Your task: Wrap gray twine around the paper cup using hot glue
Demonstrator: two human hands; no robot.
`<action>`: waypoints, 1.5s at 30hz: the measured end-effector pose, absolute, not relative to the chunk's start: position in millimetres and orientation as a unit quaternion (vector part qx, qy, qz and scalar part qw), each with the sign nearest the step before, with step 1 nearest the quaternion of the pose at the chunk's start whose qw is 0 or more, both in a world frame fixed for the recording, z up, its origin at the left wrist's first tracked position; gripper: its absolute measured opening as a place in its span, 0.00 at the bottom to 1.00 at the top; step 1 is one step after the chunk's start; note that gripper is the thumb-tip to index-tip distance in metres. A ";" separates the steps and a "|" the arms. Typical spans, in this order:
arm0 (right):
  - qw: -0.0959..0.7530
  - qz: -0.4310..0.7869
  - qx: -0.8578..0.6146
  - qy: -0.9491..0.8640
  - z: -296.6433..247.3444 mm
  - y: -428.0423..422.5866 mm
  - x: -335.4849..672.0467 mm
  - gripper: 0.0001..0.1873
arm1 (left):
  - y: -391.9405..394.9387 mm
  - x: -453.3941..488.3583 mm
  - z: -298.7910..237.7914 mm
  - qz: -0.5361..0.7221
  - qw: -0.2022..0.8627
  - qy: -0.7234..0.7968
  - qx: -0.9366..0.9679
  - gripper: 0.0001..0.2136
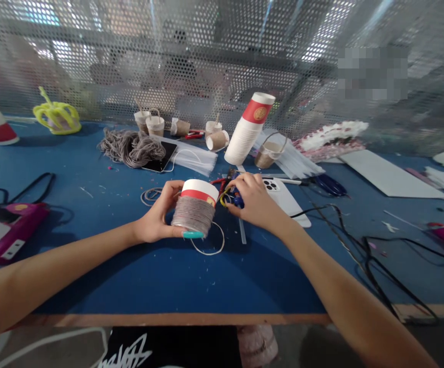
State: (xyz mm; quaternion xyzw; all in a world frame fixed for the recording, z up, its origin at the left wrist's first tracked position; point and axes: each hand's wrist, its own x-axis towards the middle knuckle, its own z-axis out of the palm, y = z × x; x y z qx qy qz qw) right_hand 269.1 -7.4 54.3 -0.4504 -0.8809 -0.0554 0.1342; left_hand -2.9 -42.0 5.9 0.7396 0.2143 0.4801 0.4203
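Observation:
My left hand (162, 212) is wrapped round a paper cup (199, 187) and holds it tilted above the table. Grey cord (193, 214) winds round most of the cup, below a red band and a white end. At my thumb's tip is a turquoise oval, apparently a long nail. My right hand (250, 197) is curled down among tools, its fingers closed at the yellow loop handle of what look like scissors (224, 199); their blades are hidden. Blue and red handles lie under and beside these fingers. A thin pale cord loop (222, 245) lies below the cup.
Behind my hands lie a grey cord bundle (130, 148), a dark phone (160, 157), small cord-wrapped cups (155, 125) and a leaning stack of paper cups (244, 133). A white phone (288, 199) and black cables (367, 250) are at right. A perforated metal screen (206, 56) bounds the blue table.

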 end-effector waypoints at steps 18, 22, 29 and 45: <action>0.493 0.035 -0.516 -0.699 69.4 -8.7 275.9 0.15 | -44.6 -0.6 2.4 0.479 0.370 0.174 0.777 0.41; 0.594 0.159 -0.473 -0.631 73.1 3.3 284.9 0.14 | -43.8 0.2 -0.7 0.516 0.365 0.191 0.751 0.40; 0.634 0.228 -0.443 -0.592 77.0 5.6 286.6 0.11 | -42.2 3.0 0.1 0.545 0.380 0.230 0.711 0.38; 0.547 0.321 -0.463 -0.619 73.9 -1.5 277.5 0.11 | -45.9 7.1 5.8 0.441 0.362 0.329 0.752 0.42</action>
